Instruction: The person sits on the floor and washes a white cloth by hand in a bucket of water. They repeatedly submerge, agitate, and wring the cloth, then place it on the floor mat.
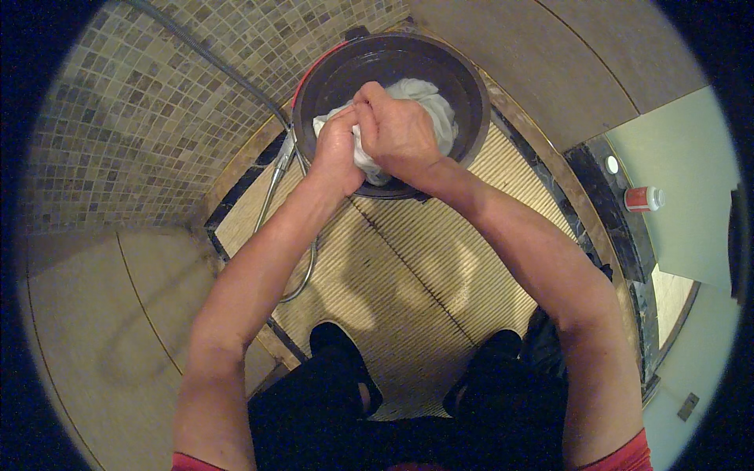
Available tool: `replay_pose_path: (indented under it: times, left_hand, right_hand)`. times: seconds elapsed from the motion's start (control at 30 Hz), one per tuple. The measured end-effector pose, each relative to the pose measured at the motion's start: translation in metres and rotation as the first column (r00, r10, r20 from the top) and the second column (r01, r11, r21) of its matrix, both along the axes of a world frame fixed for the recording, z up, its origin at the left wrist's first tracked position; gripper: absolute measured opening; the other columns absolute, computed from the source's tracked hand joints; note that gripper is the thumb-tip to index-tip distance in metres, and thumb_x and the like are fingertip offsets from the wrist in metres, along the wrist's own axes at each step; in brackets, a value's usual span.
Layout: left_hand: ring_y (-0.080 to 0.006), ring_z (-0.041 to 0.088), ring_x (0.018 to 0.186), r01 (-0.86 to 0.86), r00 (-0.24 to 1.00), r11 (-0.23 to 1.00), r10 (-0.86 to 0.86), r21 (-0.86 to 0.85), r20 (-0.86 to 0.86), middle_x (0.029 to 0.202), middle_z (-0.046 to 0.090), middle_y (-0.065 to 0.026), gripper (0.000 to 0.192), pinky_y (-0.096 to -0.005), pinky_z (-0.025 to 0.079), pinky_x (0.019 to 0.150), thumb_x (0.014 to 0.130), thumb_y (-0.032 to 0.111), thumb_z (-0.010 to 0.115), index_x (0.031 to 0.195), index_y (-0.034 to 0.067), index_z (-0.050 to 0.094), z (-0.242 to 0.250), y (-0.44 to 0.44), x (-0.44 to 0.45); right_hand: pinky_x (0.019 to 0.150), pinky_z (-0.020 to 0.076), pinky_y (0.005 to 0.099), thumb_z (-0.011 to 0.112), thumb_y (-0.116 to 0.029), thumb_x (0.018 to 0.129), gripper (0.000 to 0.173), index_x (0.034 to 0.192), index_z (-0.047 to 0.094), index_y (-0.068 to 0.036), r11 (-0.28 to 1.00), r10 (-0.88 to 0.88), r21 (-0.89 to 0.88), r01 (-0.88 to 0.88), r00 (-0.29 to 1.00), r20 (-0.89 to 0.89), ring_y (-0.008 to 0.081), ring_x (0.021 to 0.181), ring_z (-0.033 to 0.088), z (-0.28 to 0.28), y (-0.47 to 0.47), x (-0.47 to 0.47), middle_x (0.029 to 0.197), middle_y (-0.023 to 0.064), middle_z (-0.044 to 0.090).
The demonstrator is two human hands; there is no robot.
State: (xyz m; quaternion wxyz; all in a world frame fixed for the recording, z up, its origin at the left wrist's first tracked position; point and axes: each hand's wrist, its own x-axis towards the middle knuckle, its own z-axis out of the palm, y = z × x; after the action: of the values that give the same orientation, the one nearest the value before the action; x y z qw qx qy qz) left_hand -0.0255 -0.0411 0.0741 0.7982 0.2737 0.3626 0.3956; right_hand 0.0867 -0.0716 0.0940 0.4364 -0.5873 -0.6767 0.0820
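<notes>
A bunched white cloth (421,97) hangs over a dark round basin (480,112), and both hands grip it. My left hand (339,144) holds the cloth on the left side, with a fold showing between the two hands. Around the upper part, my right hand (400,129) has its fingers curled, pressed close to the left one. Part of the cloth lies behind my hands, so its full shape is hidden. Whether its lower end touches the basin's bottom I cannot tell.
A chrome shower head (285,153) with a metal hose (224,68) lies left of the basin, on the ribbed floor (412,259). Mosaic tile wall (147,118) rises at the left. A red-and-white bottle (644,199) and a white cap (612,165) rest on the dark ledge at right.
</notes>
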Motion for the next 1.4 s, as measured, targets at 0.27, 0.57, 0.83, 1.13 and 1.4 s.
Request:
replay_pose_path:
  times: [0.27, 0.57, 0.83, 1.13, 1.4]
  left_hand:
    - [-0.0257, 0.065, 0.101, -0.028, 1.0, 0.999, 0.028, -0.038, -0.007, 0.108, 0.068, -0.0074, 0.028, -0.0425, 0.05, 0.093, 0.093, 0.03, 0.053, 0.11, 0.01, 0.064, -0.003, 0.003, 0.001]
    - [-0.0237, 0.064, 0.1, -0.064, 0.998, 0.993, 0.065, -0.1, 0.009, 0.109, 0.065, -0.008, 0.026, -0.0368, 0.052, 0.088, 0.093, 0.017, 0.049, 0.113, 0.006, 0.062, 0.007, -0.001, 0.007]
    - [-0.0263, 0.064, 0.106, -0.012, 1.0, 1.0, 0.012, -0.027, -0.003, 0.111, 0.068, -0.0089, 0.032, -0.0428, 0.05, 0.095, 0.091, 0.03, 0.055, 0.113, 0.007, 0.063, -0.005, 0.005, 0.004]
    - [-0.0259, 0.064, 0.105, -0.087, 0.993, 0.995, 0.084, -0.039, -0.078, 0.111, 0.068, -0.0092, 0.032, -0.0421, 0.05, 0.095, 0.094, 0.031, 0.052, 0.112, 0.006, 0.063, 0.002, 0.0, 0.007]
    - [-0.0273, 0.065, 0.102, -0.06, 0.997, 0.997, 0.057, -0.054, -0.054, 0.109, 0.069, -0.0096, 0.035, -0.0432, 0.051, 0.093, 0.096, 0.035, 0.05, 0.113, 0.007, 0.062, -0.007, 0.005, 0.003]
  right_hand:
    - [0.054, 0.0493, 0.0507, 0.054, -0.02, 0.094, 0.015, 0.096, 0.06, -0.007, 0.999, 0.001, -0.046, -0.002, 1.0, -0.017, 0.041, 0.06, 0.063, 0.002, -0.001, -0.002, 0.066, 0.0203, 0.063]
    - [0.055, 0.0502, 0.0498, 0.054, -0.021, 0.094, 0.016, 0.097, 0.06, -0.007, 0.995, -0.029, -0.091, 0.033, 0.999, 0.044, 0.0407, 0.062, 0.064, 0.004, 0.001, 0.0, 0.067, 0.02, 0.064]
    - [0.057, 0.0503, 0.0495, 0.054, -0.022, 0.094, 0.017, 0.097, 0.061, -0.007, 0.995, -0.049, -0.086, 0.05, 0.999, 0.011, 0.0407, 0.064, 0.065, 0.002, 0.002, 0.001, 0.07, 0.0201, 0.065]
    - [0.056, 0.0509, 0.0508, 0.056, -0.022, 0.092, 0.017, 0.095, 0.059, -0.006, 0.996, -0.008, -0.088, 0.01, 1.0, 0.025, 0.0408, 0.063, 0.065, 0.004, 0.001, 0.0, 0.068, 0.0202, 0.065]
    - [0.056, 0.0494, 0.0502, 0.055, -0.021, 0.094, 0.016, 0.094, 0.061, -0.005, 0.998, -0.004, -0.056, 0.003, 1.0, -0.018, 0.0406, 0.062, 0.064, 0.001, 0.001, -0.003, 0.067, 0.0203, 0.063]
